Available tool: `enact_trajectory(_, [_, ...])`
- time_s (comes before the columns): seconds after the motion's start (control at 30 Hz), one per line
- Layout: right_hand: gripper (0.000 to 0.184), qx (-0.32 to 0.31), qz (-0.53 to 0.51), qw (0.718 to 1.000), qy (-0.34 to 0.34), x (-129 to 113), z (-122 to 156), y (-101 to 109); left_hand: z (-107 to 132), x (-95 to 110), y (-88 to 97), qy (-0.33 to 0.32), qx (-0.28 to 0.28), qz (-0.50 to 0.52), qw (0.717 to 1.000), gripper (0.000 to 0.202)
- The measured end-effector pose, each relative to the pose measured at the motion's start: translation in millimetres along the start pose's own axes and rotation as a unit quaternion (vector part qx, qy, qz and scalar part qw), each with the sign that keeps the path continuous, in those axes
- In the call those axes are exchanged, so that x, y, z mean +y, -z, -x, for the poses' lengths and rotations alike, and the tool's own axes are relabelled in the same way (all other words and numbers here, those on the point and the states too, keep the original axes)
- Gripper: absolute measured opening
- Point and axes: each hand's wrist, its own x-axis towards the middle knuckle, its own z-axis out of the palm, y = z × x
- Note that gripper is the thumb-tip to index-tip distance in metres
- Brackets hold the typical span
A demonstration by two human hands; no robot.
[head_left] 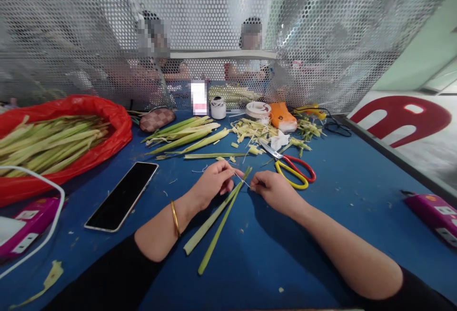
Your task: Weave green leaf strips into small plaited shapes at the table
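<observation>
Left, a phone (122,197) lies flat on the blue tabletop (271,268). The left fingers (225,176), pinched together, grip a thin white thread (246,184). At centre, it crosses two green plant strips (210,221) near their converging upper ends. The right fingers (261,178), likewise pinched, grip the thread; red-and-yellow scissors (280,155) lie just beyond.

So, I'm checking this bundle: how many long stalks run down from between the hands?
2. The wider stalk lies nearer the left hand; the narrower stalk lies beside it, nearer the right hand. More may be hidden where they meet.
</observation>
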Motion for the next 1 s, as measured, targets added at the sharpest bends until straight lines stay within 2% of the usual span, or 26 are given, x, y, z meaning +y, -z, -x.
enact_trajectory(0.03, [0.017, 0.001, 0.011, 1.000, 0.007, 0, 0, 0, 0, 0, -2.4, 0.015, -0.024, 0.051, 0.998, 0.015])
enact_trajectory(0.1, [0.017, 0.001, 0.022, 0.999, 0.023, -1, 1, 1, 0, -1, -6.0, 0.021, -0.041, 0.077, 0.996, 0.016])
enact_trajectory(0.2, [0.014, 0.005, -0.020, 0.999, 0.033, -1, 3, 3, 0, -6, -7.9, 0.004, -0.031, 0.009, 0.999, 0.018])
enact_trajectory(0.27, [0.014, 0.009, -0.106, 0.994, 0.029, -3, 4, 3, -1, -11, -7.7, -0.014, -0.030, -0.031, 0.999, 0.021])
enact_trajectory(0.33, [0.017, 0.004, -0.231, 0.973, 0.021, -6, 5, 0, -3, -15, -7.5, -0.026, -0.033, -0.045, 0.998, 0.020])
enact_trajectory(0.4, [0.021, -0.022, -0.350, 0.936, 0.009, -10, 5, -5, -4, -17, -7.6, -0.033, -0.032, -0.049, 0.998, 0.019])
enact_trajectory(0.47, [0.024, -0.054, -0.409, 0.911, 0.006, -12, 4, -10, -4, -17, -7.9, -0.037, -0.030, -0.052, 0.997, 0.019])
enact_trajectory(0.53, [0.024, -0.072, -0.385, 0.920, 0.012, -13, 3, -13, -3, -16, -8.2, -0.045, -0.027, -0.061, 0.997, 0.018])
enact_trajectory(0.67, [0.019, -0.058, -0.192, 0.979, 0.033, -14, 4, -12, -2, -12, -7.8, -0.069, -0.019, -0.136, 0.988, 0.015])
enact_trajectory(0.77, [0.018, -0.057, -0.117, 0.991, 0.032, -15, 6, -11, -2, -12, -7.6, -0.081, -0.007, -0.196, 0.977, 0.015])
enact_trajectory(0.87, [0.017, -0.049, -0.127, 0.990, 0.026, -15, 6, -13, -3, -13, -7.5, -0.088, 0.009, -0.215, 0.973, 0.016])
enact_trajectory(1.0, [0.012, -0.025, -0.233, 0.972, 0.011, -11, 4, -18, -1, -12, -6.5, -0.073, 0.019, -0.151, 0.986, 0.015])
